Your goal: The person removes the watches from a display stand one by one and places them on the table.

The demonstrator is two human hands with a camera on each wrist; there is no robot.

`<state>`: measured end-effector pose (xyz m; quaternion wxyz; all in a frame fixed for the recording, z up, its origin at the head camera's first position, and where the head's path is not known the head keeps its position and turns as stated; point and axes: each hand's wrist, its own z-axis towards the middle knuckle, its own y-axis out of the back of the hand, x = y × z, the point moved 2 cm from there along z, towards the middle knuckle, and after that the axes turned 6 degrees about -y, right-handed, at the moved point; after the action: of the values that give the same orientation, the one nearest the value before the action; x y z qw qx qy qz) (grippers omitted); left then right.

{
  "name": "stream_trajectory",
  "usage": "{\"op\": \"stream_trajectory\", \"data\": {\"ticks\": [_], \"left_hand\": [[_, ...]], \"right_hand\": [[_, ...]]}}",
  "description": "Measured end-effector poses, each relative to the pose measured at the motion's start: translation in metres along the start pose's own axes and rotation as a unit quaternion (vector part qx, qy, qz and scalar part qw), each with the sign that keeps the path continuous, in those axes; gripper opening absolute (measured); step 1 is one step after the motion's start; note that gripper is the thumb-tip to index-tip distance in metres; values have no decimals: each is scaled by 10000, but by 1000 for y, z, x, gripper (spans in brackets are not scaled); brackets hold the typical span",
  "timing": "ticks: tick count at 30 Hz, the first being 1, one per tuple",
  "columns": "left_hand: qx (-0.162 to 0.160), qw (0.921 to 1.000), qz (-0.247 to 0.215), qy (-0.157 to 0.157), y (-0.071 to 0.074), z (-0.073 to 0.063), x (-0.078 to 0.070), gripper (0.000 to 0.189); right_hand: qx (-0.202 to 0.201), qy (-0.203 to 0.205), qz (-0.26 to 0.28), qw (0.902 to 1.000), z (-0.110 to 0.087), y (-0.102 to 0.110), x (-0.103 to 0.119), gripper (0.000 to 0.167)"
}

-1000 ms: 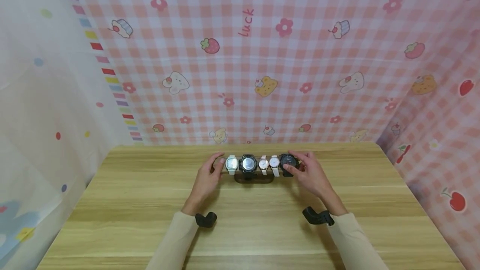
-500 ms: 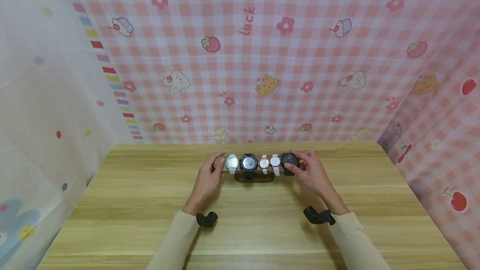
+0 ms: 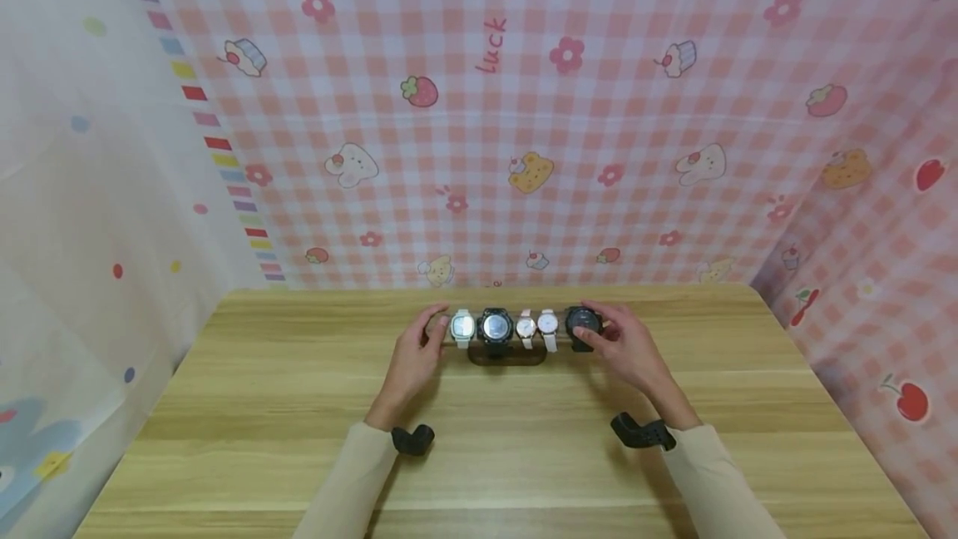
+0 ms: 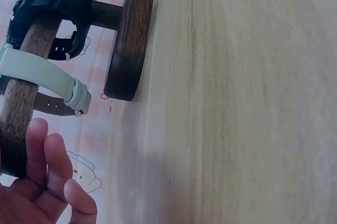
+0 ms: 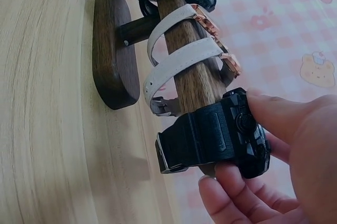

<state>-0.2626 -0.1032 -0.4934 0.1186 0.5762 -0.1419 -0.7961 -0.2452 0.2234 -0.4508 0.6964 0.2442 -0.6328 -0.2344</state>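
A dark wooden watch stand (image 5: 113, 50) with a crossbar carries several wristwatches side by side. My right hand (image 3: 624, 352) pinches a chunky black watch (image 5: 210, 137) at the bar's right end, thumb on its face side and fingers beneath; its closed strap still loops the bar. The left hand (image 3: 417, 349) holds the bar's left end, fingertips curled against the wood beside a mint-green watch (image 4: 45, 71). Between the hands sit another black watch (image 3: 496, 327) and two small watches with pale straps, one rose-gold cased (image 3: 527, 328) and one white-faced (image 3: 549, 323).
The stand rests near the back edge of a light wooden table (image 3: 486, 456). Behind it hangs a pink checked cloth (image 3: 464, 140), with a white patterned cloth (image 3: 135, 190) on the left. Black wrist mounts (image 3: 413, 439) sit at both cuffs.
My right hand has shifted slightly right with the black watch, widening the gap between it and the white-faced watch. The left hand and the stand have stayed put.
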Motion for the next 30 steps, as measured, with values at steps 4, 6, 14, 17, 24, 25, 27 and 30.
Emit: {"op": "stream_trajectory", "data": {"ticks": [4,6,14,17,24,25,27,30], "left_hand": [[-21,10000,62,-24,0,0,2,38],[-34,9999,107,-29,0,0,3,38],[-19,9999,145,2,-1,1,3,39],[-21,9999,137,-27,-1,1,4,38],[-23,9999,154,-70,-1,1,3,37],[-28,9999,142,-70,-1,1,3,36],[-42,9999,129,-65,-1,1,2,36],[-58,9999,127,-45,-1,1,2,37]], "right_hand": [[15,-179,80,9998,0,3,-3,50],[12,-258,124,9996,0,4,-4,51],[-110,-436,339,9984,0,7,-9,49],[-149,-469,411,9979,-1,8,-9,49],[-270,-489,423,9975,-5,11,-12,50],[-291,-452,381,9978,-6,12,-12,50],[-352,-403,332,9980,-8,14,-13,50],[-406,-337,223,9984,-12,17,-14,51]]}}
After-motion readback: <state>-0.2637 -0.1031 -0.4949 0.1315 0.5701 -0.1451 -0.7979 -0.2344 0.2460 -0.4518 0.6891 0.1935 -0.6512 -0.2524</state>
